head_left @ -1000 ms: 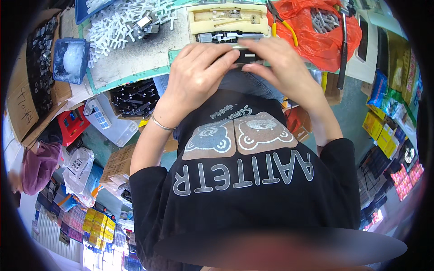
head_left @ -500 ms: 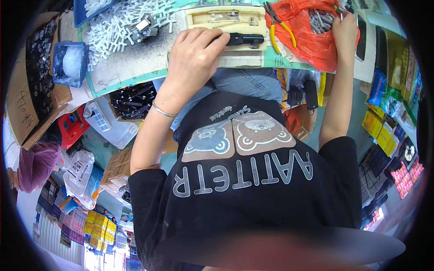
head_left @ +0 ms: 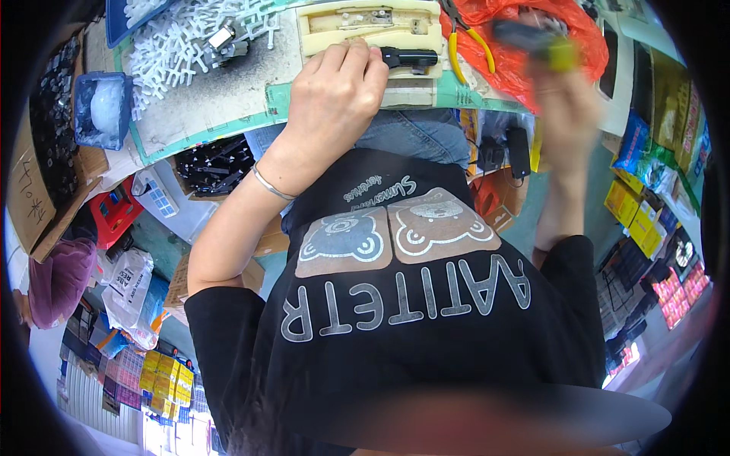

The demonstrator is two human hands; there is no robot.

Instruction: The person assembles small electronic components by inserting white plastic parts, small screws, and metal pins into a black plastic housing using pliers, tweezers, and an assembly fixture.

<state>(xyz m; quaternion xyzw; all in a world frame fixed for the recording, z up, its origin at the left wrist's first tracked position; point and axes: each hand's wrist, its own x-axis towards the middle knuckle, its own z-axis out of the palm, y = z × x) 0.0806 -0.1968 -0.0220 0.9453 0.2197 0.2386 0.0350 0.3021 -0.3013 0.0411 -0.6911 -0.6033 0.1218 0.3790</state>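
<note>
A long cream-coloured fixture block [head_left: 365,32] lies at the table's front edge, with a black elongated plastic part [head_left: 411,58] in its near slot. My left hand [head_left: 338,87] is closed over the left end of that part, its fingertips partly hidden. Smeared by motion, my right hand [head_left: 566,110] grips a dark tool with a yellow-green section [head_left: 561,55], held above the red plastic bag [head_left: 585,45]; its exact kind is too blurred to tell. Between the fixture and the bag lie yellow-handled pliers [head_left: 454,57].
White branching plastic pieces [head_left: 179,61] are heaped at the left, with a small metal-and-black assembly [head_left: 222,38] on them. A blue tub [head_left: 101,114] stands at the far left beside a carton of black parts [head_left: 65,121]. Another box of black parts [head_left: 217,166] sits below the table edge.
My right hand has left the red bag's far right side and come nearer and left, now with the dark tool. My left hand stays at the black part.
</note>
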